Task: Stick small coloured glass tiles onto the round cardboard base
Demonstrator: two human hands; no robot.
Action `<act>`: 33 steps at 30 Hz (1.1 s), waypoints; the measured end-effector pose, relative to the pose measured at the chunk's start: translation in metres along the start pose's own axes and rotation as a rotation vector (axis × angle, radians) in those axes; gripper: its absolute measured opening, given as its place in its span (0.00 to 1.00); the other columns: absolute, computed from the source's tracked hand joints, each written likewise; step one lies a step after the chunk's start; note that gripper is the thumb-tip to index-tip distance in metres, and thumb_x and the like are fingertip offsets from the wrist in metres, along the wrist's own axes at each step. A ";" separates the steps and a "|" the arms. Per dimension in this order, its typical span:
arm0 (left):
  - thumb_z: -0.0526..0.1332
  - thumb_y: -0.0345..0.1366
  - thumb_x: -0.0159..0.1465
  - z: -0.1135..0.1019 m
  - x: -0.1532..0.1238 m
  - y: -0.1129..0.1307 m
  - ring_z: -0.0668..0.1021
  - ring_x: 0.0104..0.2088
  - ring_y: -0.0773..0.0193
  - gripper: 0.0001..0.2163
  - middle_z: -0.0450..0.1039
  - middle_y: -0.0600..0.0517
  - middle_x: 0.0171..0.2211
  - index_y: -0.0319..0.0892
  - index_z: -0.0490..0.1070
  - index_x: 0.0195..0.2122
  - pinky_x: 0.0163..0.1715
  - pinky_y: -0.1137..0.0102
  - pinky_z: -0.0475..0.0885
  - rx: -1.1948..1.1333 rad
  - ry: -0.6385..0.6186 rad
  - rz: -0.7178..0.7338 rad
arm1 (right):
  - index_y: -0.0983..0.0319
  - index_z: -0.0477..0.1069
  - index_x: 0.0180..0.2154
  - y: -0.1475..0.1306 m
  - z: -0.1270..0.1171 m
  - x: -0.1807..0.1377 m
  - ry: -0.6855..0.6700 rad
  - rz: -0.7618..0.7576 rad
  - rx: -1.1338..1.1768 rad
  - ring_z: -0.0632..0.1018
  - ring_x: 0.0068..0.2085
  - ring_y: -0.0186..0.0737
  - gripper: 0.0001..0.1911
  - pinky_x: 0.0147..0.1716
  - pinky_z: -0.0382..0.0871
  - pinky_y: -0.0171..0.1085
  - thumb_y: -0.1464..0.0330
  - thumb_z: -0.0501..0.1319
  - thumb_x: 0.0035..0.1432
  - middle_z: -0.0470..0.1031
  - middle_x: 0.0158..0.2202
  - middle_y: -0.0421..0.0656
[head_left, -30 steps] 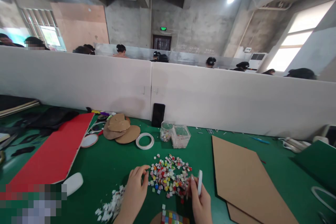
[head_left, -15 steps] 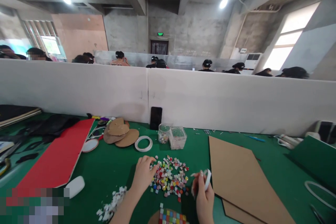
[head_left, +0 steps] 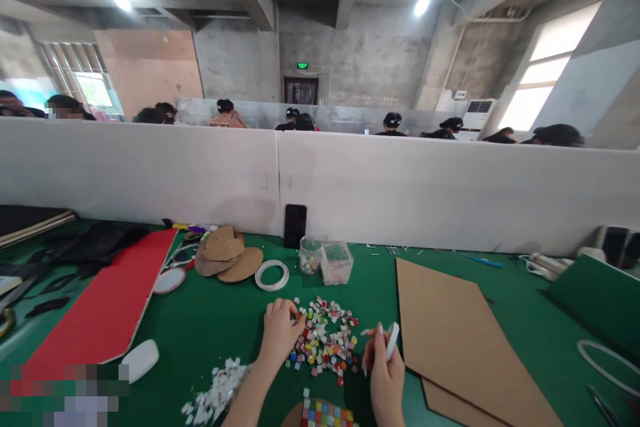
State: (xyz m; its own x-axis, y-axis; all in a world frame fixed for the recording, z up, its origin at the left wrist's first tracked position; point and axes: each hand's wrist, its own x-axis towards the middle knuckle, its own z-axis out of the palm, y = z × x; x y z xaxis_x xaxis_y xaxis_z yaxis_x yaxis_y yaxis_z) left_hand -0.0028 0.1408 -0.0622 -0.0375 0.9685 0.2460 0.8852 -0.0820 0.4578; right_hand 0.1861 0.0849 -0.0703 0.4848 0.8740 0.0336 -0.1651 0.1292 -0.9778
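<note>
Across the foreground, green table: stretching from side to side, meeting a white partition at the back.
Brown board: lying flat right of both hands, slanting its long axis from far left to near right, overlapping 1 lower board.
Red board: lying well left of both hands, slanting its long axis from far right to near left.
Coloured tile pile: spreading loosely between the 2 hands, showing no clear long axis, lying right of the left fingers and just left of the right ones; sitting nearer the left hand.
White chips: heaping beside the left forearm, on its outer side.
Tile grid: resting on a brown disc, lying on the near side of the pile, between the forearms, running partly out of view.
Left hand: bending over the pile's left edge, keeping thumb and forefinger narrowly spaced near an orange-red piece; cannot tell whether pinching it.
Right hand: holding a slim white object between thumb and fingers.
Slim white object: standing nearly upright, leaning its top slightly right; not showing its kind clearly.
</note>
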 end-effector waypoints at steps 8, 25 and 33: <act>0.49 0.39 0.61 0.000 0.006 -0.007 0.69 0.32 0.57 0.12 0.67 0.48 0.27 0.42 0.63 0.24 0.35 0.65 0.61 -0.083 0.035 0.029 | 0.64 0.65 0.29 -0.001 0.001 -0.001 -0.031 -0.006 -0.053 0.59 0.14 0.28 0.22 0.13 0.56 0.28 0.50 0.54 0.53 0.57 0.14 0.32; 0.46 0.47 0.61 -0.017 0.008 -0.007 0.67 0.15 0.65 0.13 0.59 0.60 0.13 0.43 0.58 0.37 0.16 0.75 0.55 -0.459 -0.118 -0.107 | 0.64 0.66 0.29 0.007 -0.001 0.001 -0.016 0.018 -0.079 0.59 0.14 0.28 0.22 0.12 0.55 0.29 0.50 0.54 0.53 0.57 0.14 0.33; 0.49 0.48 0.59 -0.020 0.009 -0.002 0.60 0.12 0.68 0.13 0.51 0.62 0.11 0.44 0.60 0.31 0.16 0.74 0.48 -0.493 -0.156 -0.147 | 0.64 0.65 0.29 0.003 -0.001 0.000 -0.029 0.021 -0.090 0.60 0.14 0.29 0.22 0.12 0.58 0.29 0.50 0.54 0.53 0.58 0.14 0.33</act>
State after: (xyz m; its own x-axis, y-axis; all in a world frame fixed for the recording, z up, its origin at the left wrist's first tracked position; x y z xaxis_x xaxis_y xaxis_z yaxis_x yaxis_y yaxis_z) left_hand -0.0142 0.1448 -0.0434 -0.0419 0.9985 0.0364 0.5520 -0.0072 0.8338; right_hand 0.1865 0.0846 -0.0730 0.4566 0.8895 0.0178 -0.0966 0.0694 -0.9929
